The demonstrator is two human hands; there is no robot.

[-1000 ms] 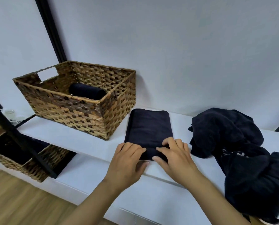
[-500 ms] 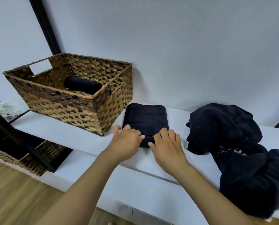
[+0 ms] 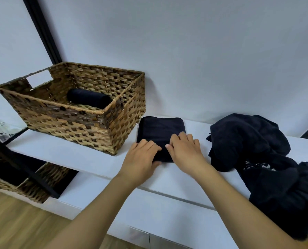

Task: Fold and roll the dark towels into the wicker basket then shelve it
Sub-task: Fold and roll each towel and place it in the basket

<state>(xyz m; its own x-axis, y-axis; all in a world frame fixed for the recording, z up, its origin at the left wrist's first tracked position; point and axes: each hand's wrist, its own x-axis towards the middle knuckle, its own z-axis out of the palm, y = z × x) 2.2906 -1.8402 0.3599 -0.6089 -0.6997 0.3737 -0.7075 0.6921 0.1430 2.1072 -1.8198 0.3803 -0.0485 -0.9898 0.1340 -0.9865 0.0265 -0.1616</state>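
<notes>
Head view. A folded dark towel (image 3: 161, 130), a flat rectangle of soft, matte, near-black pile with rounded far corners, lies on the smooth white counter (image 3: 81, 155). Its near end is turned up into a thick roll under both hands. The left hand (image 3: 140, 159) covers the roll at 7 o'clock of the towel, its grip closed around the rolled edge, fingers curled over the top and thumb tucked beneath the near side. The right hand (image 3: 185, 152) sits just beside it at 5 o'clock, fingers bent over the roll and gripping it; the two hands nearly touch at the fingertips.

At 10 o'clock of the towel stands the wicker basket (image 3: 74, 123), rectangular, of coarse brown-and-tan checker weave with a bound rim and a cut-out handle in its far left wall; its right corner stands just beside the towel's left edge. Inside it lies a rolled dark towel (image 3: 89, 97), a compact cylinder resting on the basket floor.

At 3 o'clock, a heap of unfolded dark towels (image 3: 257, 159) lies crumpled in deep, irregular folds on the counter, with faint pale lettering on one. At 8 o'clock, below counter level, a second woven basket (image 3: 33, 186) sits within a black frame.
</notes>
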